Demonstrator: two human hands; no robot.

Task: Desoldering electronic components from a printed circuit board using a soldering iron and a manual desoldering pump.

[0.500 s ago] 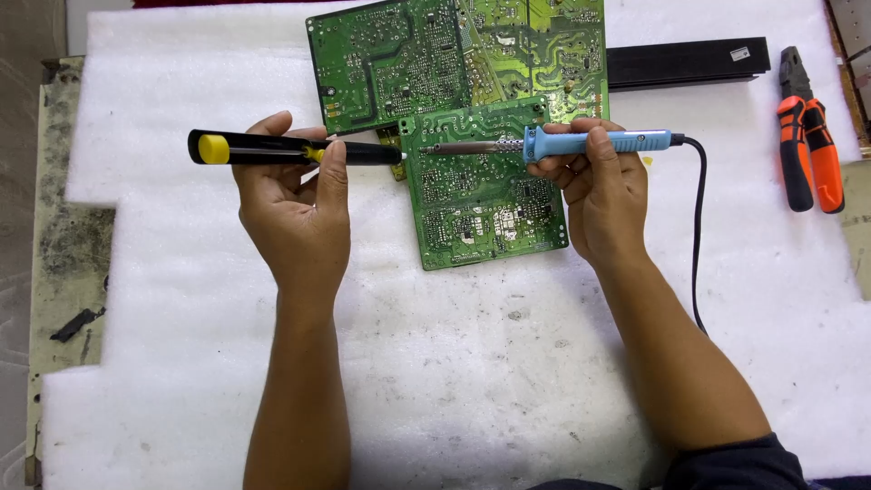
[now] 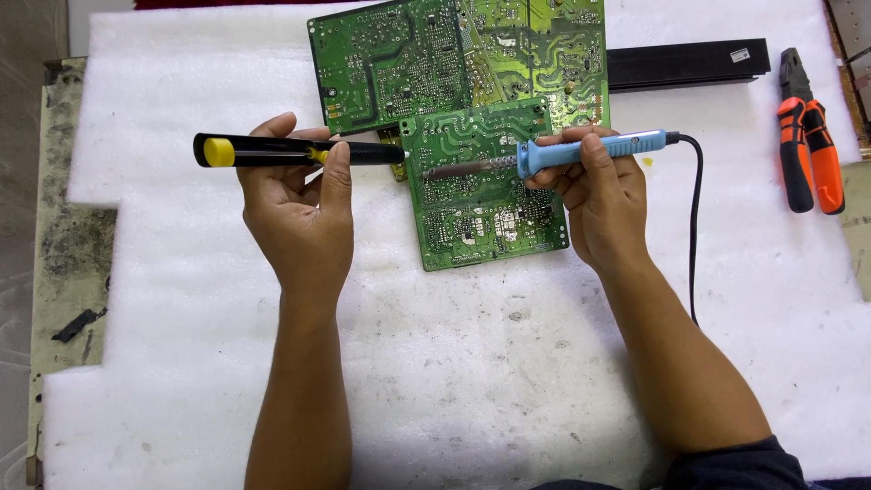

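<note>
Left hand [image 2: 295, 213]: closed around black desoldering pump [image 2: 299, 151], nozzle at 3 o'clock.
Right hand [image 2: 603, 195]: closed around blue soldering iron [image 2: 562, 154], tip at 9 o'clock.
Circuit board [image 2: 485, 204]: between hands, under both tips, on white foam sheet [image 2: 454, 363].
Orange pliers [image 2: 807, 136]: 3 o'clock, well apart.

The scene is bright and evenly lit from overhead, with soft, diffuse light and no hard glare. The white foam sheet [image 2: 454, 363] reflects much of it and looks close to washed out along its top edge. Shadows are faint and short: a thin one lies under the left hand [image 2: 295, 213] and forearm, another beside the right hand [image 2: 599, 186] and along the black cord [image 2: 695, 227]. The green circuit boards [image 2: 463, 109] show fine detail with a slight sheen. Focus is sharp across the frame; no motion blur shows, and edge distortion is slight.
</note>
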